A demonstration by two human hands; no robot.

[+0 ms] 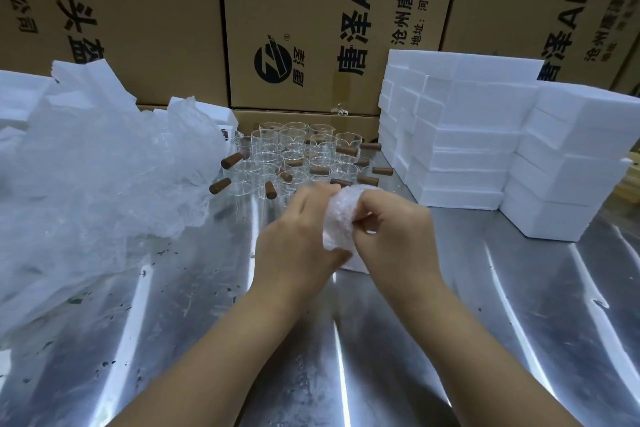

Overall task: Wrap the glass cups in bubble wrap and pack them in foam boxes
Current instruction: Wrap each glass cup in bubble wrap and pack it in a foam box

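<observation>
A bundle of bubble wrap (341,218) sits between my two hands above the steel table; the cup inside it is hidden. My left hand (299,239) grips its left and lower side. My right hand (394,232) pinches the wrap on its right side. Under the bundle a white foam piece (353,265) lies on the table, mostly hidden. Behind my hands stand several clear glass cups with brown wooden handles (298,156). A loose heap of bubble wrap (104,184) fills the left side.
Stacks of white foam boxes (464,135) rise at the right, with another stack (568,170) nearer the front. More foam pieces (17,94) lie at the far left. Large printed cardboard cartons (294,17) wall off the back. The steel table (346,340) is shiny and speckled.
</observation>
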